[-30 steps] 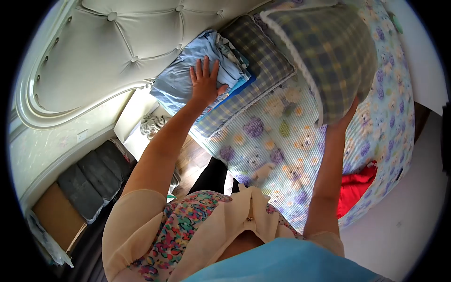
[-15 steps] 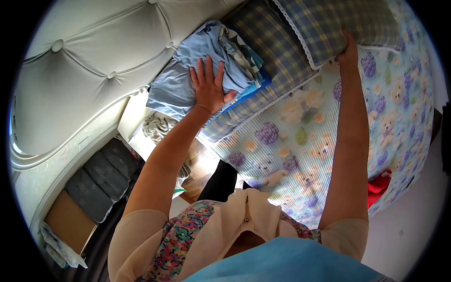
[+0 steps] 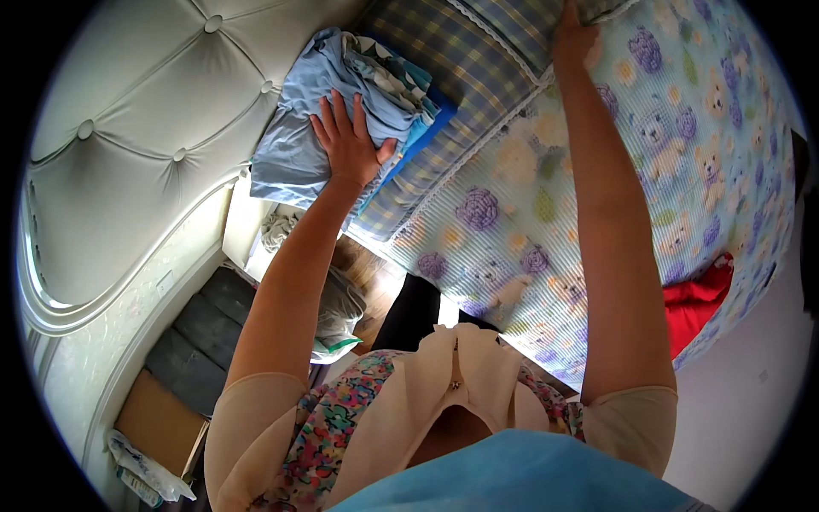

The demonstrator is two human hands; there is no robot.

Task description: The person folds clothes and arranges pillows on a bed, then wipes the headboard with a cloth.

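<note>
My left hand [image 3: 348, 147] lies flat with fingers spread on folded light blue cloth [image 3: 294, 158]. Beneath the cloth is a plaid pillow [image 3: 478, 81] with a pale trimmed edge, and a bright blue item [image 3: 429, 136] shows between them. At the top, my right hand [image 3: 575, 41] touches the near edge of a second plaid pillow [image 3: 518, 26], which partly overlaps the first; its fingertips are cut off or hidden, so its grip is unclear. Both pillows rest on a bed cover [image 3: 546, 230] printed with bears and purple flowers.
A tufted headboard [image 3: 141, 102] stands at the left. Below it are grey packed bundles [image 3: 194, 346], a cardboard box [image 3: 162, 418] and a clear plastic bag [image 3: 339, 311] on the floor. Red cloth [image 3: 699, 307] lies at the bed's right side.
The second pillow, earlier raised and tilted, now lies down toward the top, overlapping the first. My right hand has moved up with it. My left hand stays on the blue cloth.
</note>
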